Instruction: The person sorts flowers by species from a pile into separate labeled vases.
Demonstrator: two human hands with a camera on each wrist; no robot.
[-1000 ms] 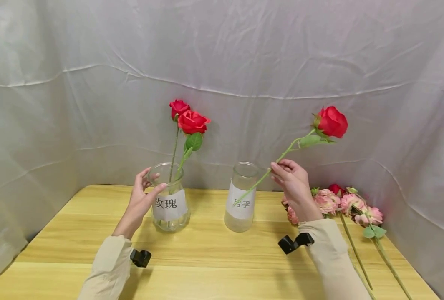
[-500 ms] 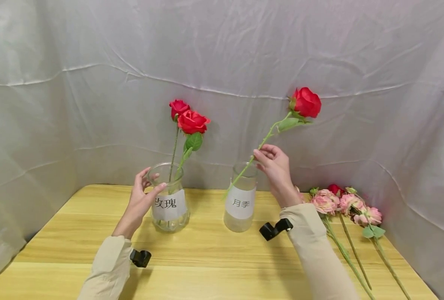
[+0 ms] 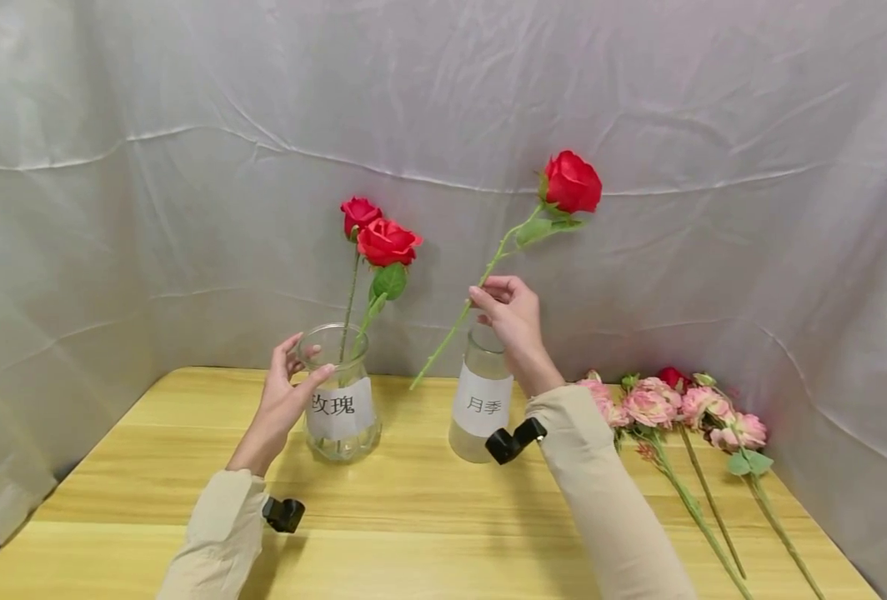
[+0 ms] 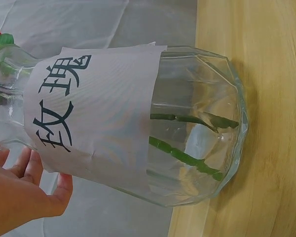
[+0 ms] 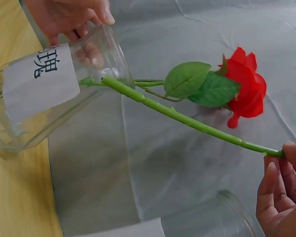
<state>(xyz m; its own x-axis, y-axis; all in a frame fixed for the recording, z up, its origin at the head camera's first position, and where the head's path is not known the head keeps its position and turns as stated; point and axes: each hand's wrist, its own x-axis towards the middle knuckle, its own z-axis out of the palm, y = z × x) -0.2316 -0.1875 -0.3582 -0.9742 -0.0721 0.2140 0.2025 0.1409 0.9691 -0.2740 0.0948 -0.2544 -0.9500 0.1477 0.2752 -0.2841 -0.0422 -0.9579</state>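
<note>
A left-hand vase of clear glass [image 3: 342,448] with a white paper label stands upright on the table. My left hand [image 3: 282,404] holds its neck between thumb and fingers. Two red roses [image 3: 387,243] stand in it, their cut stem ends [image 4: 187,158] low inside the glass. My right hand [image 3: 514,325] pinches the green stem of another red rose [image 3: 573,182] at about mid-length. That rose tilts, with its bloom up to the right. Its lower stem end [image 5: 111,82] hangs in the air between the two vases, apart from both in the head view.
A narrower glass vase [image 3: 468,446], also labelled, stands below and behind my right hand. Several pink flowers [image 3: 652,407] and a red bloom [image 3: 672,379] lie at the table's right side, stems toward the front. A grey curtain [image 3: 443,100] hangs behind the wooden table [image 3: 383,533].
My right hand has moved left and up with the rose, past the narrow vase's front, and the stem end has passed left of that vase. My left hand has stayed on its vase.
</note>
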